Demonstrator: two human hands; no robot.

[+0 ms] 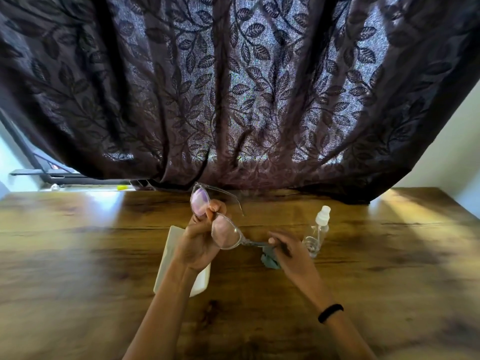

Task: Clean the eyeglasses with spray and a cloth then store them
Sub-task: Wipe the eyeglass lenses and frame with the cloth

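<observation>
Clear-framed eyeglasses (225, 233) are held up above the wooden table, lenses tinted pink. My left hand (200, 241) pinches them at the bridge between the two lenses. My right hand (287, 249) holds a small grey-blue cloth (270, 259) closed around the end of one temple arm; the other temple arm sticks out toward the curtain. A clear spray bottle (318, 231) with a white cap stands upright just right of my right hand. A white glasses case (170, 258) lies on the table under my left wrist, partly hidden by it.
The wooden table (91, 255) fills the lower half of the view. A dark leaf-patterned curtain (233, 87) hangs to the table's far edge. A window ledge with small items (59, 185) shows at far left. A black band (330, 312) circles my right wrist.
</observation>
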